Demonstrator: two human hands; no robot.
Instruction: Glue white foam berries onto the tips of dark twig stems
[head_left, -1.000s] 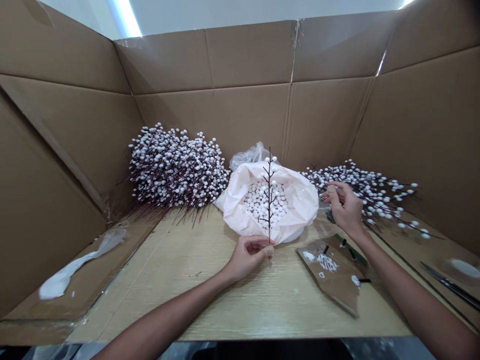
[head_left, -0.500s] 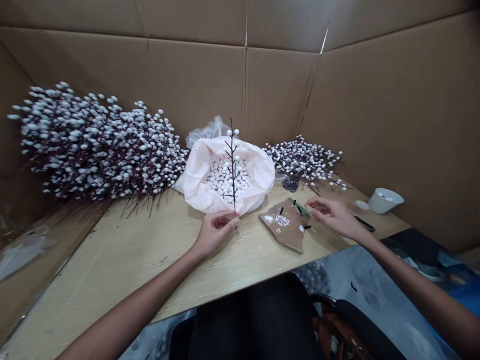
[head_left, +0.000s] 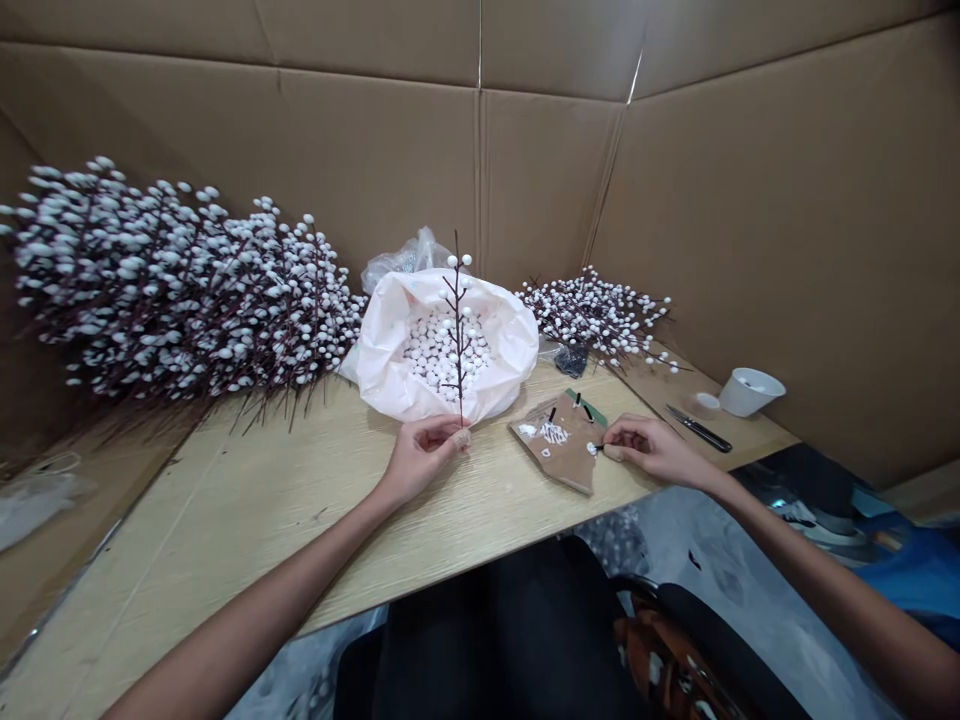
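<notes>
Between the thumb and fingers of my left hand [head_left: 426, 455] is the lower end of a thin brown artificial berry stem [head_left: 459, 345], held upright. A few white berries sit on its upper twigs, while other twigs are bare. My right hand [head_left: 651, 450] pinches a small black stick [head_left: 599, 447] at the right edge of a cardboard piece [head_left: 564, 470]. The stick's other end touches a white glue-like blob [head_left: 592, 449]. Several more black sticks and white smears lie on the cardboard. Behind the stem, a pale plastic bag [head_left: 382, 375] holds loose white berries.
A large pile of white-berried stems [head_left: 187, 290] fills the left back; a smaller pile [head_left: 600, 315] lies back right. A craft knife [head_left: 699, 429], a white lid [head_left: 706, 402] and a white cup [head_left: 751, 392] stand at right. Cardboard walls [head_left: 375, 150] enclose the table [head_left: 360, 560].
My right hand has moved down to the cardboard's right edge and closed on the black stick there. My left hand still holds the stem upright. The view has shifted slightly.
</notes>
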